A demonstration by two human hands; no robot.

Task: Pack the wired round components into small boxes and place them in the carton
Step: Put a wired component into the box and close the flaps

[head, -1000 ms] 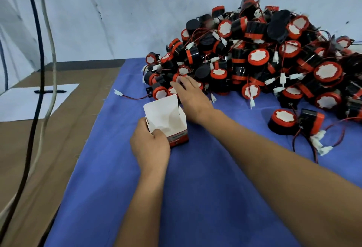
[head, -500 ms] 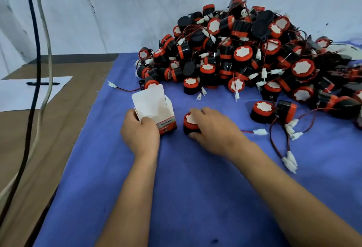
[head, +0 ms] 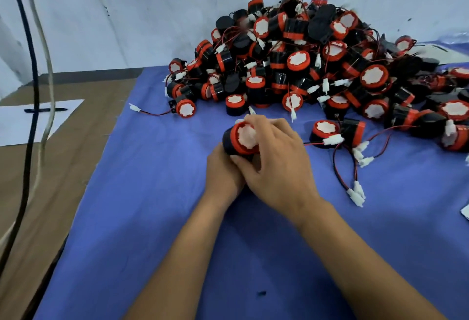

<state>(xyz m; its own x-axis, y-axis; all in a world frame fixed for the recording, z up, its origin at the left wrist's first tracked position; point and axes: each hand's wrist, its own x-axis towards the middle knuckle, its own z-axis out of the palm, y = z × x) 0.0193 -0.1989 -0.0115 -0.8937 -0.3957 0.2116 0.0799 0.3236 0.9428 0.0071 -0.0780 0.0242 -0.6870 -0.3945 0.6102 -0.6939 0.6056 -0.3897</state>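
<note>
**Q:** Head view — what do the hands hold, and where?

**A:** The two hands are together near the middle of the blue cloth (head: pixel 157 218). The right hand (head: pixel 276 165) has its fingers curled round a wired round component (head: pixel 239 139), a short black cylinder with an orange-red ring and a white, scalloped centre that faces up and left. The left hand (head: pixel 223 175) sits under and behind it, mostly covered by the right hand; its fingers cannot be seen, so its grip cannot be told. No small box shows between the hands.

**Q:** Materials and shapes around them?

**A:** The cloth is matt woven fabric with a few soft creases. Along its far edge rises a heap of components (head: pixel 317 61), all the same black-and-orange drums, tangled with thin red and black leads ending in white plastic plugs. One loose component (head: pixel 186 108) lies at the heap's left foot, its lead running left to a plug. A loose pair (head: pixel 337 132) lies just right of the right hand, with wires trailing toward the cloth's right edge.

**Q:** Edges and free room?

**A:** The cloth's left edge runs diagonally over brown cardboard (head: pixel 76 167). On the cardboard's far left lies a white sheet (head: pixel 22 127) with a pen (head: pixel 45 110) on it. Two cables (head: pixel 33 91) — one dark, one pale — hang in front of that side. The near half of the cloth carries only the forearms and one small dark speck (head: pixel 261 293).
</note>
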